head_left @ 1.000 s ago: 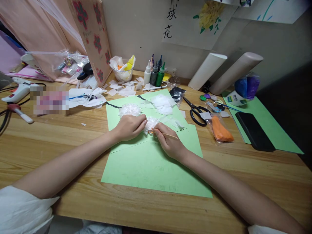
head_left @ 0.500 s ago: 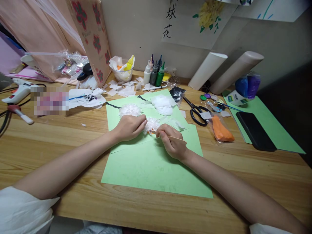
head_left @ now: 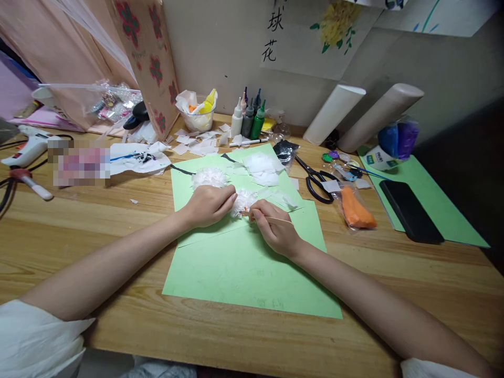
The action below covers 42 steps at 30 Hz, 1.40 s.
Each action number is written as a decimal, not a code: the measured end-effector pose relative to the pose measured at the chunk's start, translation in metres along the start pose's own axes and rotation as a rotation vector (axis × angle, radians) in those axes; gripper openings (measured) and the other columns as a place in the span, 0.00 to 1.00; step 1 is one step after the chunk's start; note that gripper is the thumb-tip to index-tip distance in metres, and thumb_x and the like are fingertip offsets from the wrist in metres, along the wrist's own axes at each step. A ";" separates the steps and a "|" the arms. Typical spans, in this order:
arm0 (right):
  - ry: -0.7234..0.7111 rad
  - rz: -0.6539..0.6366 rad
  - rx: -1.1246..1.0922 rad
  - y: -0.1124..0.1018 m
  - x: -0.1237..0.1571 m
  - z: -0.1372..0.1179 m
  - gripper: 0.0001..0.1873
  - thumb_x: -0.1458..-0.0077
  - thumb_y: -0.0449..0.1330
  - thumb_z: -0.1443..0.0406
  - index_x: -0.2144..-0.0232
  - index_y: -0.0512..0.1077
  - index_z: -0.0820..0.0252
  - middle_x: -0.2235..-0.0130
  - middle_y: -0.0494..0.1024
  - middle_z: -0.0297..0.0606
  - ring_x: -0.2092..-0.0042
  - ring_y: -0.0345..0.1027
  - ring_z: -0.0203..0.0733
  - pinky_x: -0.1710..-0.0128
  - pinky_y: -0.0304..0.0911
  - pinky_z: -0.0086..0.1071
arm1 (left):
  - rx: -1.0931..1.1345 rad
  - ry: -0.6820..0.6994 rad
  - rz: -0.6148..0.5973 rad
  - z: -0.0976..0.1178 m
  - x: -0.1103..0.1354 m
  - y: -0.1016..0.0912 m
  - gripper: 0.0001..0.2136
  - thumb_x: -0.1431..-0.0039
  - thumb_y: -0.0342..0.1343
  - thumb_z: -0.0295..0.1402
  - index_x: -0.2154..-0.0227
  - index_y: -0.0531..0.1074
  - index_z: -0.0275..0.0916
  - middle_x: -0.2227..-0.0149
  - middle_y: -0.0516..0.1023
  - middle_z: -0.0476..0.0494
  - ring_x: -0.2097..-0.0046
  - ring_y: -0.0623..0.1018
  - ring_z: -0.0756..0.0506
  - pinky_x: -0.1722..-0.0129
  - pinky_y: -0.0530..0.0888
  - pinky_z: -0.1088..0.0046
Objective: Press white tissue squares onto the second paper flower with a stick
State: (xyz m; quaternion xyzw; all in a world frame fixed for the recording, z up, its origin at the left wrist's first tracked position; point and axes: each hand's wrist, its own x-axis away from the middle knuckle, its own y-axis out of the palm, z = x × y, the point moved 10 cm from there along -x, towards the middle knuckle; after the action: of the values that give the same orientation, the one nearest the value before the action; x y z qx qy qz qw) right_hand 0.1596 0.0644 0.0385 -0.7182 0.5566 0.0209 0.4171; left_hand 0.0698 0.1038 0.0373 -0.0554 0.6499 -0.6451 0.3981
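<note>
Craft workspace, squeeze bottles [head_left: 248, 124], scissors [head_left: 313, 171], glue gun [head_left: 28, 144]

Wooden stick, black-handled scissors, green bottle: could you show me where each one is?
Wooden stick [head_left: 282, 220]: head view, on its shaft near the free end.
Black-handled scissors [head_left: 314, 174]: head view, where blades meet handles.
Green bottle [head_left: 258, 126]: head view, on its body.

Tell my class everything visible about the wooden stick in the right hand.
The wooden stick is slim, pale tan and looks straight. The right hand holds it pinched, hiding its middle; the back end slants across that hand. The front end is over green paper, at the lower edge of a ruffled white paper flower beside orange specks; contact there is unclear.
</note>
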 end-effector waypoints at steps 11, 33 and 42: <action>-0.006 -0.033 0.014 0.003 -0.003 -0.002 0.10 0.36 0.44 0.66 0.68 0.63 0.58 0.72 0.68 0.34 0.70 0.62 0.36 0.68 0.57 0.29 | 0.007 0.009 -0.018 0.001 0.000 0.002 0.14 0.35 0.37 0.33 0.75 0.61 0.39 0.83 0.66 0.53 0.81 0.66 0.51 0.77 0.56 0.74; 0.371 0.001 -0.387 0.008 -0.005 0.040 0.16 0.37 0.45 0.58 0.72 0.63 0.58 0.73 0.67 0.32 0.71 0.63 0.33 0.70 0.60 0.28 | 0.050 0.051 -0.052 0.006 -0.001 0.004 0.16 0.36 0.39 0.33 0.79 0.62 0.38 0.85 0.65 0.52 0.81 0.65 0.51 0.78 0.54 0.74; 0.068 0.129 -0.172 -0.014 0.001 0.008 0.16 0.37 0.44 0.66 0.75 0.64 0.58 0.74 0.68 0.34 0.71 0.63 0.35 0.68 0.59 0.30 | 0.042 0.060 -0.035 0.005 0.000 0.002 0.16 0.36 0.39 0.33 0.80 0.61 0.38 0.85 0.64 0.52 0.81 0.64 0.51 0.78 0.55 0.73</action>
State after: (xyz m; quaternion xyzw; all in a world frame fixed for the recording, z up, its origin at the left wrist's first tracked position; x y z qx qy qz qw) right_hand 0.1749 0.0688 0.0411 -0.7143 0.6115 0.0709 0.3328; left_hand 0.0742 0.1003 0.0361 -0.0388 0.6467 -0.6669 0.3681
